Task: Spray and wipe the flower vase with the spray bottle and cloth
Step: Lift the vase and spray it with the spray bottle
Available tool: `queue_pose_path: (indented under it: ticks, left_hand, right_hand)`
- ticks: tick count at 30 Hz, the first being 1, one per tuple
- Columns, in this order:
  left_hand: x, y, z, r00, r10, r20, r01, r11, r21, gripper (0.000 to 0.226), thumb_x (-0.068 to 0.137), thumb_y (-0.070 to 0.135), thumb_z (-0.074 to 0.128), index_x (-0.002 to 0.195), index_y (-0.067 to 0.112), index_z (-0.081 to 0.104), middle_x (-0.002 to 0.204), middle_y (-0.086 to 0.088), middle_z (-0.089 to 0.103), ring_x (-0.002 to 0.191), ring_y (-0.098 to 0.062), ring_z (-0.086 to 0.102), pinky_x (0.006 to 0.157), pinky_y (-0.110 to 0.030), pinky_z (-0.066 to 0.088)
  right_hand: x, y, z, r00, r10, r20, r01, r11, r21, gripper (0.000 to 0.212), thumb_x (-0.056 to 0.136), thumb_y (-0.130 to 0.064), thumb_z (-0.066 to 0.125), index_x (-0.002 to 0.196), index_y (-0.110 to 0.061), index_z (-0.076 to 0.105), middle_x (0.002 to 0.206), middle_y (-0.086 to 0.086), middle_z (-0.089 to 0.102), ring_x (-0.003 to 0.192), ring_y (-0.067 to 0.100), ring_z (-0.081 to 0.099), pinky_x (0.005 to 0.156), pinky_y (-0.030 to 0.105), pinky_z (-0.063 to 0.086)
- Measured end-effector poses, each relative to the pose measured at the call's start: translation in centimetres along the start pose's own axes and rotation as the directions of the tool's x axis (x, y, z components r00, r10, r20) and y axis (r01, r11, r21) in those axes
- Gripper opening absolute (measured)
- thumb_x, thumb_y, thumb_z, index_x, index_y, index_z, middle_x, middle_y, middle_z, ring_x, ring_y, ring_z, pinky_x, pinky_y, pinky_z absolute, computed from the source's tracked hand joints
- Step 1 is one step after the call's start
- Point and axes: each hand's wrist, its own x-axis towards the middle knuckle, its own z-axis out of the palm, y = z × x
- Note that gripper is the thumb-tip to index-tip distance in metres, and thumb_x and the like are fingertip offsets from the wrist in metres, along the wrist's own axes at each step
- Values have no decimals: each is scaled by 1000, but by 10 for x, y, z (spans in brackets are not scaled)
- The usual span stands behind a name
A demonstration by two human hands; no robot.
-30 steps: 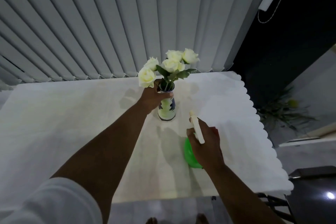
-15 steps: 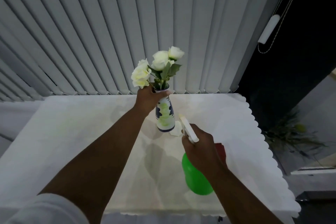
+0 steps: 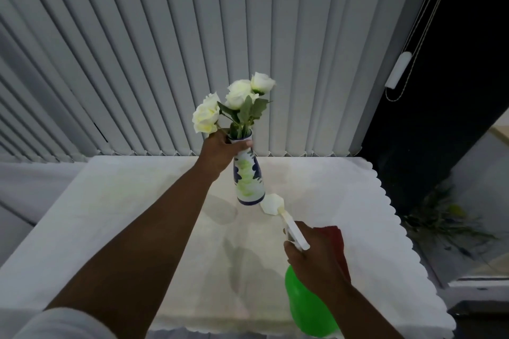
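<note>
The vase, white with blue and green patches, is lifted clear of the counter, which is draped in a pale scalloped cloth and stands before tall grey blinds. The left hand holds it by the neck, fingers wrapped just below the rim, with white roses standing out of the top. The spray bottle, green with a white head, is gripped by the right hand, fingers closed around its neck and trigger, nozzle pointing at the base of the vase and almost touching it. A red cloth shows just behind that hand; whether it is held or lying on the counter I cannot tell.

The likely trouble: a neck grip on a soon-wet glazed surface may slip, dropping the vase. Spray so close could also run off onto the counter, or mist the roses.

No brand, label or writing can be read anywhere.
</note>
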Motion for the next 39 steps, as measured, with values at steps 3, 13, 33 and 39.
queue_pose_path:
  ticks: [3, 13, 33, 39]
  left_hand:
    - [-10, 16, -10, 995, 33, 98, -30, 999, -31, 24, 79, 17, 76, 103, 17, 70, 98, 0, 74, 81, -1, 69, 80, -25, 50]
    - [-33, 46, -19, 933, 49, 358, -30, 998, -57, 24, 88, 4, 62, 106, 19, 66, 93, 14, 75, 89, -1, 68, 80, -16, 52]
    - [-51, 44, 12, 959, -64, 276, 60, 998, 23, 52, 79, 29, 75, 126, 20, 52, 123, -2, 64, 112, -18, 60, 99, -38, 46]
    - [-52, 42, 36, 980, -131, -148, 152, 979, 135, 61, 57, 48, 86, 107, 22, 62, 101, 5, 66, 91, -16, 63, 80, -30, 52]
  right_hand:
    - [-2, -3, -7, 1000, 22, 21, -25, 994, 110, 7, 83, 8, 63, 81, 2, 66, 61, 20, 61, 58, 31, 65, 56, 34, 57]
    - [30, 0, -2, 916, 125, 382, -299, 847, 439, 28, 80, 1, 61, 105, -9, 69, 110, 24, 68, 76, 21, 64, 64, 25, 57]
    - [18, 9, 15, 925, 230, 302, -378, 638, 671, 37, 81, 12, 61, 98, -18, 72, 96, 14, 69, 84, 19, 64, 66, 28, 57]
    - [13, 7, 21, 936, 276, 218, -351, 765, 539, 35, 82, 9, 59, 85, -24, 68, 80, 24, 61, 71, 18, 58, 62, 31, 47]
